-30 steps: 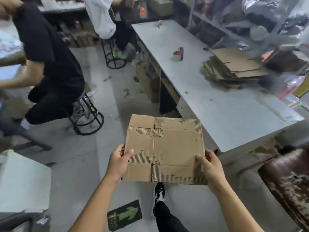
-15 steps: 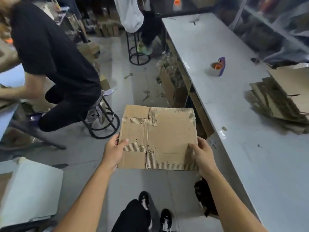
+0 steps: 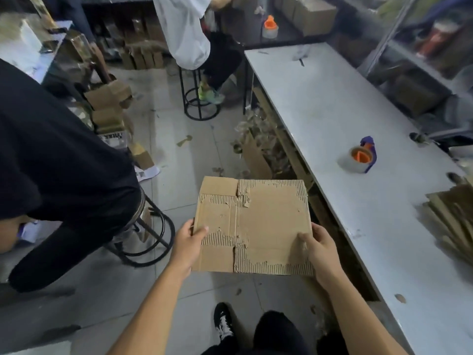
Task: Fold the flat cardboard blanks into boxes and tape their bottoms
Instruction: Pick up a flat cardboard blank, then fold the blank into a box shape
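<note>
2 hands carry 1 flat cardboard blank (image 3: pixel 252 225) out over the floor, in front of your knees and just off the near-left edge of the long white table (image 3: pixel 332 119). Starting at the left, your left hand (image 3: pixel 188 243) pinches the blank's left edge, thumb on the top face and the other fingers hidden underneath. Moving across the sheet, much of the outer paper is torn away and bare corrugation shows in strips, so expect it to be light and fairly stiff along the flutes but weak and ready to crease or tear where the skin is gone. The slit at the bottom edge marks a flap line; that is where it should bend most easily. Your right hand (image 3: pixel 318 248) grips the lower right corner the same way, thumb on top and fingers curled under. Keep your hold on the outer edges, away from the stripped patches, and open it by pushing the opposite edges toward each other. Further right, the tape dispenser (image 3: pixel 359 160) sits on the table, well apart from the blank, and a stack of more blanks (image 3: pixel 450 219) lies at the far right.
</note>
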